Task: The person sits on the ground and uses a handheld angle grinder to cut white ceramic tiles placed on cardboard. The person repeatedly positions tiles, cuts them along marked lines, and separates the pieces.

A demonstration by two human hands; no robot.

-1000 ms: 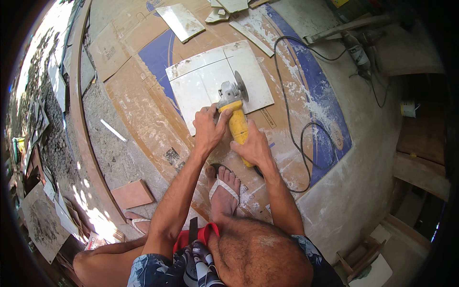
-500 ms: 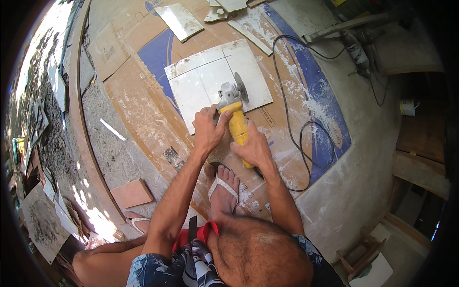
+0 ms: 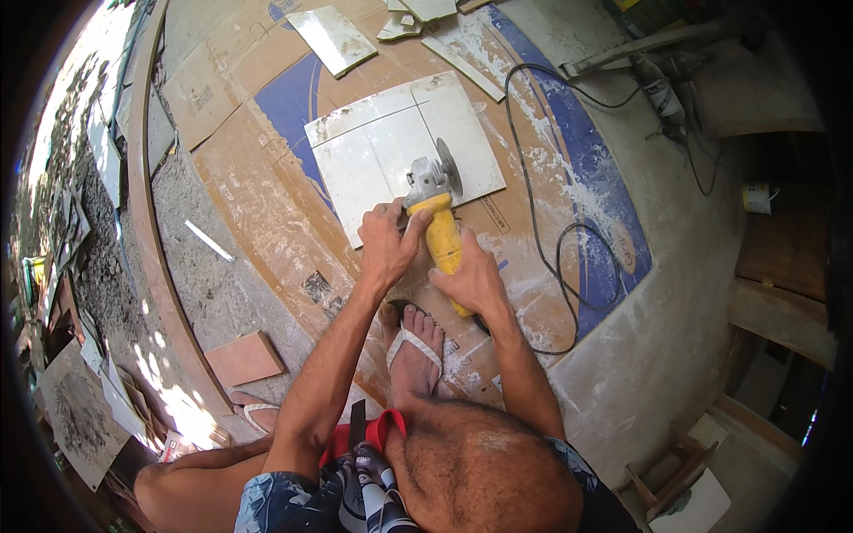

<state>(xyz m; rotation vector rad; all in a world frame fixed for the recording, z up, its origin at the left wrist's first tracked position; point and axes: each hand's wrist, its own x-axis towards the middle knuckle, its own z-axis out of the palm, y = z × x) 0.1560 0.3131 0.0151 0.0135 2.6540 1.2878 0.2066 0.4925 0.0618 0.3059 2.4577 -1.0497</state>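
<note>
A yellow and grey angle grinder (image 3: 442, 233) is held in both hands above the near right part of a white tile (image 3: 369, 169). My left hand (image 3: 388, 238) is closed at the grinder's head end, round its side. Further back, my right hand (image 3: 473, 274) wraps the yellow body. The grinder's round cutting disc (image 3: 449, 167) stands on edge over the tile; whether it touches the surface I cannot tell. Dark straight lines cross the tile's far part, and a fainter one runs down its middle. My foot in a white flip-flop (image 3: 416, 351) rests close behind the grinder.
Dusty cardboard (image 3: 267, 209) lies beneath the tile. A black power cord (image 3: 524, 160) loops to the right. Other tile pieces (image 3: 333, 40) lie at the far side. A reddish block (image 3: 245, 359) sits at the left, beside a long wooden strip (image 3: 147, 222). Bottles (image 3: 659, 96) stand far right.
</note>
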